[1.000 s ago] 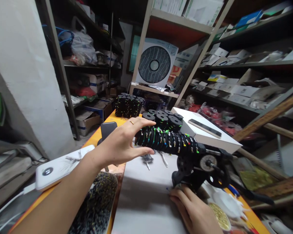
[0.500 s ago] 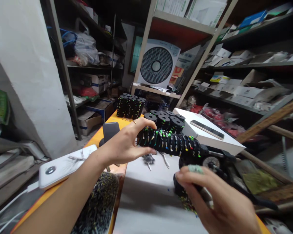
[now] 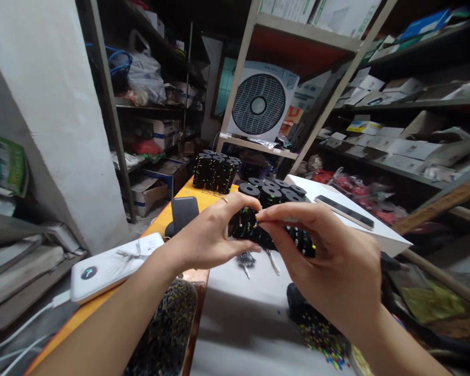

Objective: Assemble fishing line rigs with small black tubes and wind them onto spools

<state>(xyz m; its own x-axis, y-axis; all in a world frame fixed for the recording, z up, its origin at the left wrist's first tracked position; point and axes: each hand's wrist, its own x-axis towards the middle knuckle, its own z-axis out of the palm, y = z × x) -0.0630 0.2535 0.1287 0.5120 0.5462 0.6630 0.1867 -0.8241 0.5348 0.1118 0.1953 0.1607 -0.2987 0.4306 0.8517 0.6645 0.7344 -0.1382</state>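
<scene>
A black roll (image 3: 241,223), wound with lines carrying small coloured and silvery pieces, lies crosswise above the table, partly hidden by my hands. My left hand (image 3: 215,224) is curved around its left part, index finger above and thumb below. In front of the roll my right hand (image 3: 332,250) pinches thumb and forefinger together close to my left index fingertip. Something tiny shows at that pinch, too small to name. Below my right hand lie many small coloured beads (image 3: 327,339) beside a dark lump (image 3: 295,300).
Black spools (image 3: 215,172) stand at the back, with more spools (image 3: 250,189) behind my hands. A phone (image 3: 344,211) rests on a white box (image 3: 387,239). At left are a white power bank (image 3: 113,266) and a tray of dark bits (image 3: 160,329). A fan (image 3: 258,104) stands behind.
My right hand has moved up and left from beside the beads to the roll, its fingers now pinched at my left fingertip. The left hand keeps its place around the roll.
</scene>
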